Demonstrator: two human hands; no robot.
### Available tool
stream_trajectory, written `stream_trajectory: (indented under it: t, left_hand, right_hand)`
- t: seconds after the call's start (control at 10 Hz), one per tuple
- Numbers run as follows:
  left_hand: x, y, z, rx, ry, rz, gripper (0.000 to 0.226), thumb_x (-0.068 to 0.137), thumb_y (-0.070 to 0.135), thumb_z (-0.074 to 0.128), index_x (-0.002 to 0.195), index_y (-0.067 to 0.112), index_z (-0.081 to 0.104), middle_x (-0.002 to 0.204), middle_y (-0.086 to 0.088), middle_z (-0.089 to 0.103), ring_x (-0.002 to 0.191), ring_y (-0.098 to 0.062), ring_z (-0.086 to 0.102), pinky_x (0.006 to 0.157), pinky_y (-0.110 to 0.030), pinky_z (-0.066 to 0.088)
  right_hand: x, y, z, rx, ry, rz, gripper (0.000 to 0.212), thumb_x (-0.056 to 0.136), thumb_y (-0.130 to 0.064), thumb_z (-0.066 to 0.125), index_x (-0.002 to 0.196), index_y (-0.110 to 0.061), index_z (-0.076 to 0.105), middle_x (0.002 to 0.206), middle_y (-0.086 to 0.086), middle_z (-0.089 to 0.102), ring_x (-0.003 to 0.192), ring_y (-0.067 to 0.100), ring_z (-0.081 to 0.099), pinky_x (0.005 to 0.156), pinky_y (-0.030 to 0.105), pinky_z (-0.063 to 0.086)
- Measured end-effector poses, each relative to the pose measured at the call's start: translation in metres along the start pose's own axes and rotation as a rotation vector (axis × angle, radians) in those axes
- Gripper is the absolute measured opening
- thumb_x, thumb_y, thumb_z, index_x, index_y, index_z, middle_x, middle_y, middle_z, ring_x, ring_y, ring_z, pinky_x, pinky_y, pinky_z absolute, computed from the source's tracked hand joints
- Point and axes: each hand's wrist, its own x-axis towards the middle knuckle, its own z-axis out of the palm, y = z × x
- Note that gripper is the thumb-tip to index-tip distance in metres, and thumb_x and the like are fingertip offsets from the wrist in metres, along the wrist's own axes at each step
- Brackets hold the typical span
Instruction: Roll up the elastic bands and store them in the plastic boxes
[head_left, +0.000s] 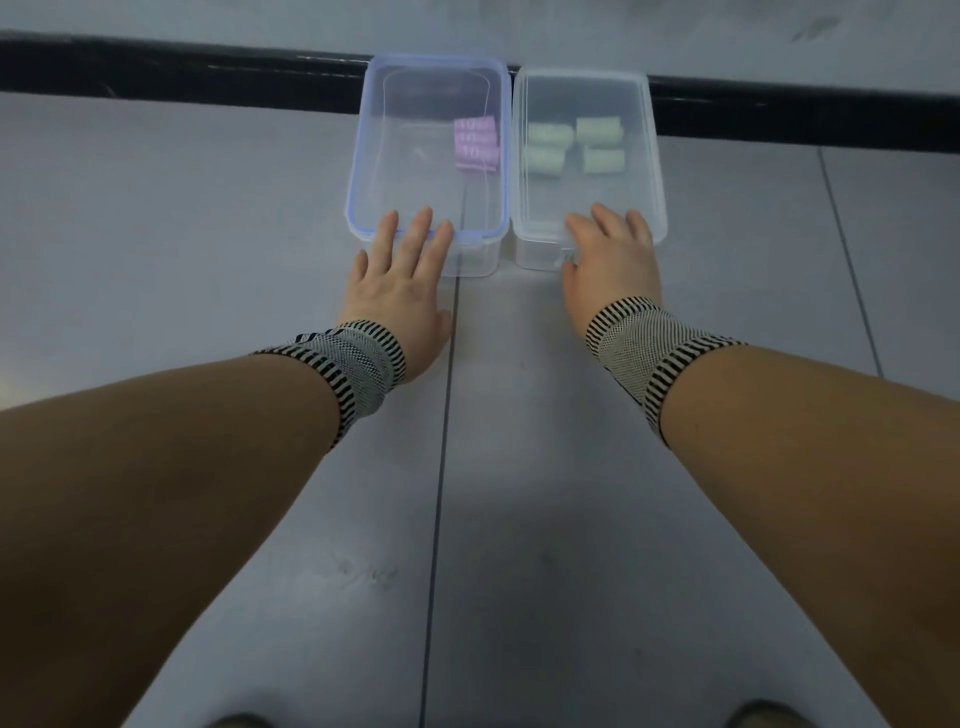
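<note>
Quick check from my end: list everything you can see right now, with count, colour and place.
blue-rimmed box: 1, clear, left of the pair, far on the table
clear box: 1, beside it on the right
pink rolls: 3, in the blue-rimmed box, by its right wall
green rolls: 4, pale, in the clear box
table: 1, grey
black strip: 1, along the far edge
wristbands: 2, black-and-white striped
left hand: fingers straight on the blue-rimmed box's near rim
right hand: fingers over the clear box's near rim

The person has bare forearms. Each wrist wears a knitted wristband: the left wristband (358, 371) and the right wristband (649, 348) are grey, with black-and-white striped edges.
</note>
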Motion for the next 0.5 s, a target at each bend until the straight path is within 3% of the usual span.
stream_trajectory:
  t: [0.3, 0.4, 0.5]
  left_hand:
    - [0.002, -0.001, -0.005, 0.022, -0.030, 0.026, 0.087, 0.088, 0.038, 0.053, 0.150, 0.021, -0.005, 0.159, 0.001, -0.012, 0.145, -0.028, -0.011, 0.118, -0.047, 0.009]
    - [0.004, -0.001, -0.008, 0.027, -0.037, 0.022, 0.086, 0.088, 0.040, 0.051, 0.150, 0.021, -0.006, 0.159, 0.001, -0.012, 0.145, -0.027, -0.010, 0.117, -0.049, 0.009]
    - [-0.003, 0.003, -0.008, 0.029, -0.007, -0.012, 0.082, 0.090, 0.042, 0.046, 0.150, 0.021, -0.006, 0.158, 0.001, -0.013, 0.146, -0.026, -0.010, 0.117, -0.049, 0.008]
  right_hand:
    - [-0.009, 0.006, -0.006, -0.017, -0.049, -0.033, 0.046, 0.098, -0.017, 0.041, 0.144, -0.023, 0.034, 0.156, 0.005, 0.024, 0.144, 0.034, 0.012, 0.117, 0.044, 0.018]
    - [-0.010, 0.004, -0.005, -0.046, -0.075, -0.016, 0.050, 0.097, -0.015, 0.041, 0.145, -0.025, 0.028, 0.157, 0.002, 0.020, 0.145, 0.031, 0.009, 0.114, 0.051, 0.021]
    - [-0.021, 0.002, -0.006, -0.073, -0.073, 0.007, 0.061, 0.097, -0.013, 0.038, 0.150, -0.024, 0.010, 0.160, -0.004, 0.004, 0.147, 0.027, -0.002, 0.116, 0.054, 0.010]
